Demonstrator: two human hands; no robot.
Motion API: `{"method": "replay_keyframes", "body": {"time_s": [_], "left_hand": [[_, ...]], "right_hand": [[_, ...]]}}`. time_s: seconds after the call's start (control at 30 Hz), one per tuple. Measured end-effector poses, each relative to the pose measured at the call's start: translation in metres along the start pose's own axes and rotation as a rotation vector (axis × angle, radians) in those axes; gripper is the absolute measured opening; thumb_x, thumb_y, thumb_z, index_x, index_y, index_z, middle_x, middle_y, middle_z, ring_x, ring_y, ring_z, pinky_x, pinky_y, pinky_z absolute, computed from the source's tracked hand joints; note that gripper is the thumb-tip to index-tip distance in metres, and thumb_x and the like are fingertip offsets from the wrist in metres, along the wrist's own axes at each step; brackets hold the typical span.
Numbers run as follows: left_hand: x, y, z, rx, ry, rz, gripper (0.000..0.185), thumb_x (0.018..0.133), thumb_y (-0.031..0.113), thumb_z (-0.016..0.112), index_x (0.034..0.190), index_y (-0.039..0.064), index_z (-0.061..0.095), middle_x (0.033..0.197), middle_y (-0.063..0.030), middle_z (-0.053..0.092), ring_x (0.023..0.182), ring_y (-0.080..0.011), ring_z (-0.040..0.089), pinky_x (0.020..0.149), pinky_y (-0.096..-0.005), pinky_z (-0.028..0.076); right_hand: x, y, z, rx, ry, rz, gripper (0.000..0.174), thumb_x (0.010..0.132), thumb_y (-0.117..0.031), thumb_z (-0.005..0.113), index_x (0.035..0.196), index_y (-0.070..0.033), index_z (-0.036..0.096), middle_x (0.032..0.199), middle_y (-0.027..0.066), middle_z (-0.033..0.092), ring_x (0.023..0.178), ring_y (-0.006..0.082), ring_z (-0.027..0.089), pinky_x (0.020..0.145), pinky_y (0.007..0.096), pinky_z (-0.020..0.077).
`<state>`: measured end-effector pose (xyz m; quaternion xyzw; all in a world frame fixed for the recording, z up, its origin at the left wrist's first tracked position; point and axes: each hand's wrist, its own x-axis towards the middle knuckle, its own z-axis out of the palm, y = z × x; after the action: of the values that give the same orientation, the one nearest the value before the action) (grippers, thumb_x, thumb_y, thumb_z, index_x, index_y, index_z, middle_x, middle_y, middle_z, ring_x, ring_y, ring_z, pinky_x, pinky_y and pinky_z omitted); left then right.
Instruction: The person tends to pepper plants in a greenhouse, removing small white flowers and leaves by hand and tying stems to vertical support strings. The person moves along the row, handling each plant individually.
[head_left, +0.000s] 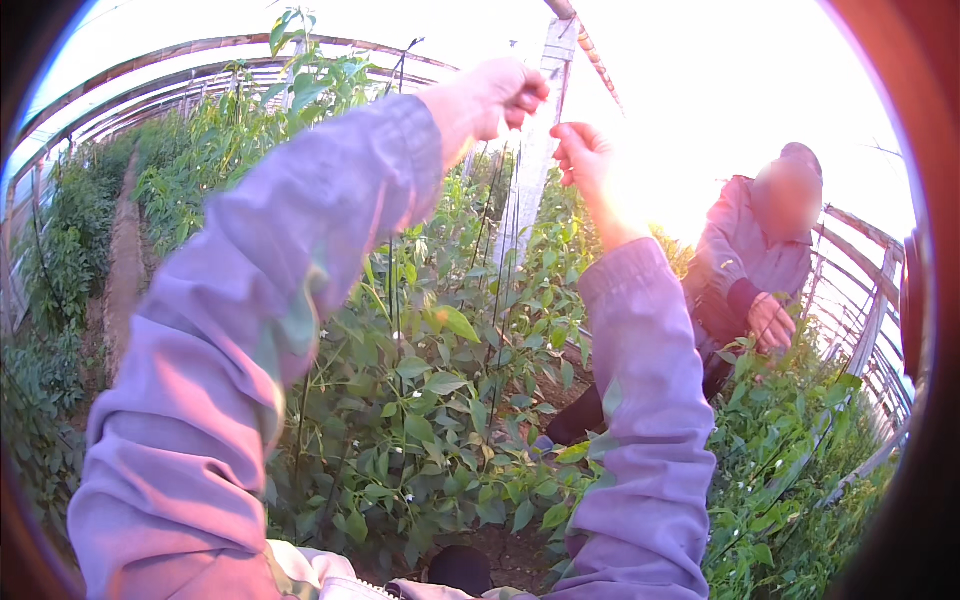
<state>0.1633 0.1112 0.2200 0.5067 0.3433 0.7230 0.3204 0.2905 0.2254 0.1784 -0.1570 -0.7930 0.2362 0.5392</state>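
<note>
Both arms reach up in long sleeves. My left hand (499, 101) is raised high in front of a white post (529, 187), its fingers curled and pinched; a small dark bit, perhaps string, shows near the fingertips. My right hand (586, 157) is a little lower and to the right, thumb and forefinger pinched together. The two hands are apart, and glare hides whether a thin string runs between them. Below them, dark vertical strings (496, 322) run down among leafy pepper-like plants (439, 382) with small white flowers.
A co-worker (757, 247) bends over plants on the right, one hand among the leaves. Curved greenhouse hoops (187, 49) arch overhead. A dirt path (126, 262) lies between rows at the left. More plants (780, 450) stand close at the lower right.
</note>
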Motion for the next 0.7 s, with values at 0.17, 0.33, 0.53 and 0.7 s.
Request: {"method": "replay_keyframes", "body": {"time_s": [0.17, 0.33, 0.53, 0.7], "left_hand": [[0.021, -0.020, 0.004, -0.306, -0.295, -0.203, 0.005, 0.082, 0.000, 0.055, 0.085, 0.000, 0.052, 0.066, -0.0046, 0.053, 0.045, -0.0050, 0.040, 0.034, -0.0161, 0.024], [0.011, -0.030, -0.004, 0.293, -0.137, 0.136, 0.009, 0.088, 0.006, 0.059, 0.096, 0.003, 0.059, 0.067, -0.0018, 0.060, 0.049, -0.0032, 0.043, 0.041, -0.0179, 0.031], [0.022, -0.039, -0.015, 0.439, -0.097, 0.449, 0.013, 0.086, 0.019, 0.067, 0.085, 0.006, 0.065, 0.065, -0.0017, 0.063, 0.049, -0.0023, 0.045, 0.042, -0.0187, 0.030], [0.036, -0.033, -0.014, 0.077, -0.006, -0.001, 0.011, 0.085, 0.012, 0.058, 0.075, 0.007, 0.057, 0.060, -0.0005, 0.055, 0.046, -0.0061, 0.044, 0.039, -0.0218, 0.031]], "right_hand": [[0.014, 0.006, 0.008, 0.013, -0.050, -0.013, 0.034, 0.092, -0.028, 0.060, 0.119, -0.007, 0.062, 0.086, 0.0038, 0.064, 0.070, 0.0094, 0.056, 0.060, 0.0238, 0.0479], [0.021, -0.009, -0.015, -0.398, -0.160, -0.072, 0.030, 0.093, -0.027, 0.058, 0.117, -0.009, 0.064, 0.090, 0.0060, 0.066, 0.073, 0.0120, 0.059, 0.064, 0.0265, 0.0496], [0.041, -0.025, -0.026, -0.634, 0.015, -0.514, 0.030, 0.092, -0.028, 0.059, 0.115, -0.010, 0.063, 0.105, 0.0089, 0.067, 0.079, 0.0164, 0.065, 0.067, 0.0317, 0.0511], [0.030, -0.030, -0.016, 0.010, 0.178, -0.049, 0.025, 0.094, -0.022, 0.057, 0.112, -0.006, 0.062, 0.115, 0.0072, 0.059, 0.078, 0.0148, 0.065, 0.052, 0.0249, 0.0467]]}}
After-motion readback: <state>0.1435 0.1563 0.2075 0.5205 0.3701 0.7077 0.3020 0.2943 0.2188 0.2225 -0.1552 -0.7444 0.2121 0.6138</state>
